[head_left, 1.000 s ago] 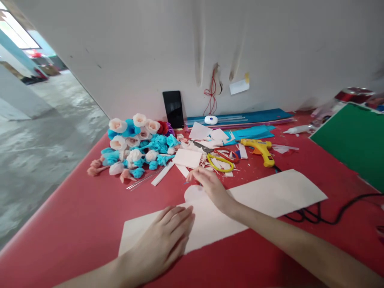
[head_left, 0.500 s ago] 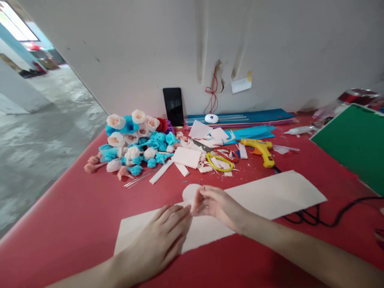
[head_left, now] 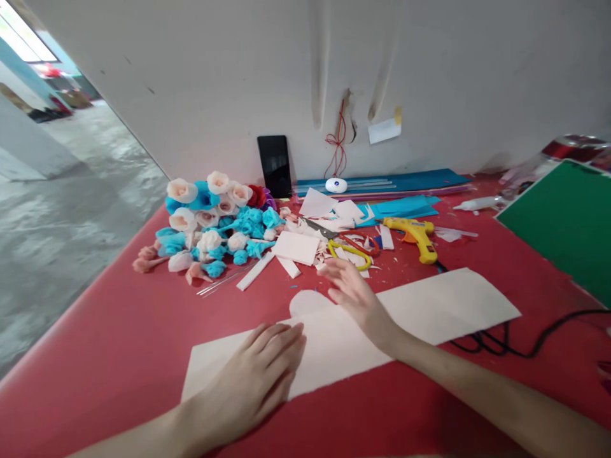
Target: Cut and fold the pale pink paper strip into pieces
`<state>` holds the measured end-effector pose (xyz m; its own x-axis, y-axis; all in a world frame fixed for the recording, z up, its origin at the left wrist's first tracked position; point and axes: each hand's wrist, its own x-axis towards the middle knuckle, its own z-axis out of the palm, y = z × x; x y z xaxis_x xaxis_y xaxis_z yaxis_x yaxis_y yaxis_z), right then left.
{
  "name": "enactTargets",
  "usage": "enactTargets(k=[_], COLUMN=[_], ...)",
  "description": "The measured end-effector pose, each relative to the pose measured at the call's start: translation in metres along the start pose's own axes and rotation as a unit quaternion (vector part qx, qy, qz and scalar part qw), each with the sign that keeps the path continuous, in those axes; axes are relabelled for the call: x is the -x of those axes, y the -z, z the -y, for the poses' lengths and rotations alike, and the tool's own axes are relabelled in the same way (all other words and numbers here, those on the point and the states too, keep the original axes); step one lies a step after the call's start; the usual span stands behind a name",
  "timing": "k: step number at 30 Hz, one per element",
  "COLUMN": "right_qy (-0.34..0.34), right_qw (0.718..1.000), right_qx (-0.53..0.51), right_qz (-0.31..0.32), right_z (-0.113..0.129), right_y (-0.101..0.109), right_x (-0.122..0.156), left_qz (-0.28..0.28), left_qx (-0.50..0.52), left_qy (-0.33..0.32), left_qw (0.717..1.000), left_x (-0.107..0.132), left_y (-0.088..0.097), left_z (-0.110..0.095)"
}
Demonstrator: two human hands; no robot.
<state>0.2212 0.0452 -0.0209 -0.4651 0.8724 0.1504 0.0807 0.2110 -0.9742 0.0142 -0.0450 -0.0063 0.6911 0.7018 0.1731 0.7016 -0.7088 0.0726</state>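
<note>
My left hand [head_left: 252, 381] lies flat, fingers together, on the near left end of a long cream foam sheet [head_left: 429, 312] spread on the red table [head_left: 119, 343]. My right hand [head_left: 351, 289] hovers over the sheet's far edge with fingers stretched out and nothing in them, pointing toward the yellow-handled scissors [head_left: 351, 251]. A small round cream cut-out [head_left: 308, 302] sits just left of that hand. Cream paper scraps [head_left: 296, 247] lie beyond it.
A heap of blue and cream paper flowers [head_left: 214, 226] lies at far left. A yellow glue gun [head_left: 415, 235] with a black cord [head_left: 515, 346], a black phone [head_left: 274, 166] leaning on the wall, blue sheets [head_left: 401, 207] and a green board [head_left: 568, 222] surround the work spot.
My right hand, pinched near my left fingertips half a second ago, has opened and moved away toward the scissors. The left hand has stayed on the sheet.
</note>
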Motion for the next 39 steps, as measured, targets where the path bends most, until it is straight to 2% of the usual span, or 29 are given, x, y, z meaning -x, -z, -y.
enactTargets(k=[4,7,13,18,22,28,30,33,37,39], right_qy=[0.031,0.087,0.168,0.172,0.161,0.154,0.140,0.109,0.086,0.060], right_qw=[0.996,0.983,0.934,0.910,0.901,0.891,0.890,0.886,0.874,0.850], right_qx=[0.080,0.164,0.274,0.333,0.364,0.392,0.409,0.436,0.452,0.482], right_qz=[0.010,0.016,0.154,0.179,0.175,0.168,0.143,0.110,0.157,0.205], right_z=[-0.004,-0.003,0.004,0.004,0.006,0.011,0.014,0.019,0.025,0.025], right_y=[0.007,0.012,0.012,0.006,-0.003,-0.019,-0.012,0.018,0.072,0.095], right_x=[-0.004,0.000,0.008,0.008,0.006,0.004,0.007,0.016,0.042,0.059], left_qz=[0.001,0.007,-0.005,-0.061,-0.059,-0.031,-0.024,-0.025,-0.017,0.008], left_qx=[0.001,0.000,-0.042,-0.055,-0.048,-0.049,-0.067,-0.085,-0.107,-0.106], left_qy=[-0.006,-0.005,-0.016,-0.044,-0.049,-0.033,-0.023,-0.001,-0.009,0.000], left_qw=[1.000,1.000,0.999,0.996,0.996,0.998,0.997,0.996,0.994,0.994], left_x=[-0.001,-0.002,0.002,0.016,0.019,0.011,0.011,0.012,0.013,0.015], left_y=[0.001,0.002,0.001,-0.009,-0.010,-0.001,0.001,0.002,0.002,0.002], left_z=[0.000,-0.001,0.000,-0.010,-0.019,-0.018,-0.019,-0.023,-0.027,-0.027])
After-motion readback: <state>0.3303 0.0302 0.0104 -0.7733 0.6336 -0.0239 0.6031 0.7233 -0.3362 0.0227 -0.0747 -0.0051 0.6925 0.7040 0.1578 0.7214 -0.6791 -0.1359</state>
